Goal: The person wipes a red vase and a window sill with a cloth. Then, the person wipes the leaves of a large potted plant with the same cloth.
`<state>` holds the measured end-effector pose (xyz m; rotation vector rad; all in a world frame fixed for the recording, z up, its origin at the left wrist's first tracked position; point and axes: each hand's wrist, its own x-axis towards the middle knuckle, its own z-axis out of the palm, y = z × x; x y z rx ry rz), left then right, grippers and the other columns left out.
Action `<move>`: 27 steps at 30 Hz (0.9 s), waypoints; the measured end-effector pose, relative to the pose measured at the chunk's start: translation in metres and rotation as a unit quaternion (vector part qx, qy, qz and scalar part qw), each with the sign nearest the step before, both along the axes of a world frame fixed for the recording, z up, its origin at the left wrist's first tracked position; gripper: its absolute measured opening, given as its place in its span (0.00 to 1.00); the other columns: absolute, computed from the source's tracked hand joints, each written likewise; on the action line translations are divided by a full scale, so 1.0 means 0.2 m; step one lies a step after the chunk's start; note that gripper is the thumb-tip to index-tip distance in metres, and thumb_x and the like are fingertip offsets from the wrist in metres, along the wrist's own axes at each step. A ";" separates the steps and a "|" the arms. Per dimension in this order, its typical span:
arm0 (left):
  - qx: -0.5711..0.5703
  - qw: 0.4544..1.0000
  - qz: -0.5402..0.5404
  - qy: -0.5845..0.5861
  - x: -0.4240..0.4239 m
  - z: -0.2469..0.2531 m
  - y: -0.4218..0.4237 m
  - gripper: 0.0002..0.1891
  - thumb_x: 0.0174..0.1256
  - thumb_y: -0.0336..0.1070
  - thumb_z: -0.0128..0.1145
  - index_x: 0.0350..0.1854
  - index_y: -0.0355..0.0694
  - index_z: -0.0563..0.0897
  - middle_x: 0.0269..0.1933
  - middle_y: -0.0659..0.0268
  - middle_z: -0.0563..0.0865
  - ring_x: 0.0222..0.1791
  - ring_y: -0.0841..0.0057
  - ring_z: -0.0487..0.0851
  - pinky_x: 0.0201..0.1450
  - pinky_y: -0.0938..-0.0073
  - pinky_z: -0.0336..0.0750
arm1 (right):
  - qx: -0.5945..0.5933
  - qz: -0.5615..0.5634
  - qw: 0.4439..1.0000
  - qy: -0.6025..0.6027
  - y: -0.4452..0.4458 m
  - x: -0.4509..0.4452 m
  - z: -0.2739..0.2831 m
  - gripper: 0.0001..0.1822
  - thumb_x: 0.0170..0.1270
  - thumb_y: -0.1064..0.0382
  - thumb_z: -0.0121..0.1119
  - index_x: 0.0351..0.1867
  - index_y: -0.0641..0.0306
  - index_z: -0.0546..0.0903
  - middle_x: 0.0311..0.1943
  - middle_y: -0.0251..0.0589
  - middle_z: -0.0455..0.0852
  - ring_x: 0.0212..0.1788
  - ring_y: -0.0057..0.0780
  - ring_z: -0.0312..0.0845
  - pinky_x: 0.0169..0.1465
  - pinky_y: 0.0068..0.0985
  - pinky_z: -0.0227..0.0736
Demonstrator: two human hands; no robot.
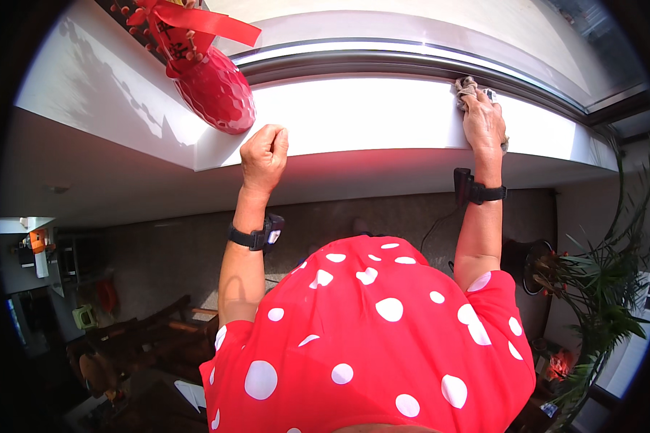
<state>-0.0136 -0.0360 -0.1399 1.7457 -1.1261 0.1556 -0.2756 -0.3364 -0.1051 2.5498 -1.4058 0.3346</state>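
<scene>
My right hand [485,122] presses a crumpled, patterned cloth [466,86] onto the white window sill [357,113], close to the dark window frame. Part of the cloth shows below the palm too. My left hand [264,157] is curled into a fist at the sill's front edge, with nothing visible in it. Just up and left of that fist stands a glossy red faceted vase [216,92] with a red ribbon [211,24] at its neck. Each wrist wears a black strap with a small device.
The window track [357,62] runs along the sill's far side. A potted plant with long green leaves [601,276] stands at the right. Dark wooden furniture [146,341] and a green stool [84,317] are at the lower left. A thin cable hangs near my right forearm.
</scene>
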 end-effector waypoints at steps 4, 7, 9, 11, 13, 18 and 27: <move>-0.003 1.000 0.002 0.006 0.01 -0.02 0.00 0.04 0.66 0.27 0.60 0.32 0.35 0.80 0.22 0.61 0.78 0.20 0.73 0.76 0.27 0.73 0.71 | -0.010 0.212 0.975 -0.059 0.30 0.26 0.01 0.10 0.58 0.68 0.60 0.40 0.53 0.87 0.51 0.31 0.85 0.43 0.44 0.79 0.44 0.37 0.80; -0.007 1.000 -0.001 0.026 0.02 -0.03 0.01 0.04 0.67 0.28 0.60 0.33 0.35 0.81 0.22 0.63 0.79 0.21 0.78 0.75 0.27 0.76 0.71 | -0.012 0.353 0.934 -0.050 0.58 0.38 0.04 0.09 0.58 0.66 0.58 0.39 0.56 0.84 0.51 0.31 0.83 0.44 0.40 0.78 0.43 0.34 0.78; -0.006 0.999 -0.002 0.047 0.01 -0.03 0.02 0.04 0.68 0.28 0.60 0.33 0.35 0.81 0.23 0.64 0.79 0.21 0.79 0.75 0.27 0.77 0.71 | -0.017 0.430 0.899 -0.081 0.65 0.43 -0.01 0.12 0.58 0.67 0.57 0.43 0.56 0.85 0.52 0.29 0.82 0.45 0.40 0.77 0.44 0.32 0.78; -0.005 0.999 -0.001 0.040 0.01 -0.03 0.01 0.04 0.68 0.29 0.60 0.33 0.35 0.82 0.23 0.65 0.79 0.21 0.79 0.75 0.27 0.77 0.71 | 0.000 0.436 0.899 -0.045 0.66 0.43 0.01 0.14 0.58 0.67 0.59 0.46 0.53 0.85 0.55 0.26 0.82 0.43 0.39 0.78 0.44 0.30 0.79; -0.010 0.999 -0.001 0.037 0.01 -0.03 0.01 0.04 0.68 0.29 0.60 0.34 0.35 0.82 0.23 0.65 0.80 0.21 0.79 0.75 0.27 0.77 0.71 | 0.031 0.405 0.913 -0.038 0.62 0.40 0.07 0.15 0.58 0.67 0.60 0.47 0.50 0.85 0.55 0.24 0.82 0.42 0.39 0.78 0.43 0.30 0.79; -0.005 1.000 0.001 0.022 0.01 -0.04 0.00 0.04 0.67 0.29 0.61 0.34 0.35 0.82 0.23 0.64 0.80 0.21 0.79 0.76 0.27 0.76 0.71 | 0.020 0.267 0.959 -0.097 0.29 0.09 0.06 0.13 0.58 0.68 0.58 0.43 0.50 0.86 0.54 0.24 0.85 0.37 0.41 0.77 0.41 0.31 0.79; -0.010 1.000 -0.008 -0.002 0.01 -0.05 0.01 0.06 0.70 0.31 0.58 0.34 0.36 0.82 0.23 0.68 0.80 0.23 0.83 0.78 0.28 0.79 0.72 | 0.005 -0.132 0.989 -0.064 -0.10 -0.83 0.30 0.13 0.65 0.65 0.54 0.48 0.53 0.85 0.48 0.41 0.85 0.47 0.45 0.83 0.49 0.37 0.78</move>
